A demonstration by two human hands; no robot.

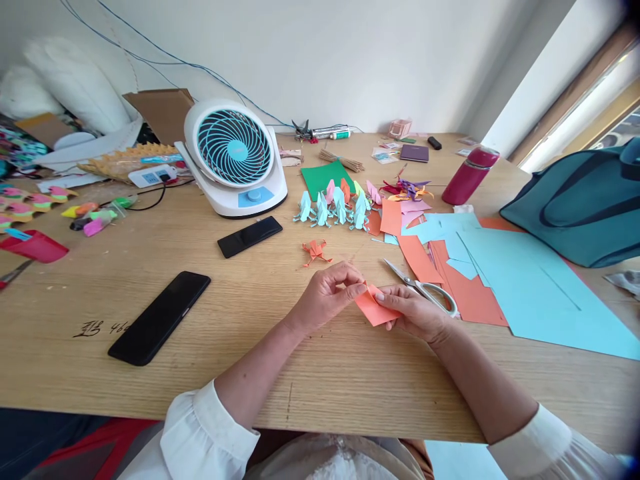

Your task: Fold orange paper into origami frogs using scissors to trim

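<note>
An orange piece of paper point(376, 311), with a fold near its top, is held between my two hands above the wooden table. My left hand point(334, 292) pinches its upper left corner between thumb and fingers. My right hand point(413, 312) grips the right side, thumb on top and fingers partly hidden underneath. Just beyond my left hand lies a small orange folded figure point(316, 251). Scissors with pale handles point(436, 295) lie beside my right hand, their blades pointing away to the left. Farther back stand several light blue folded figures point(340, 205) along with pink, orange and yellow ones.
Large light blue sheets point(550, 287) and orange sheets point(470, 293) cover the right side. A red bottle point(471, 175) and a teal bag point(580, 200) stand behind them. To the left are a white fan point(233, 157) and two black phones point(160, 319).
</note>
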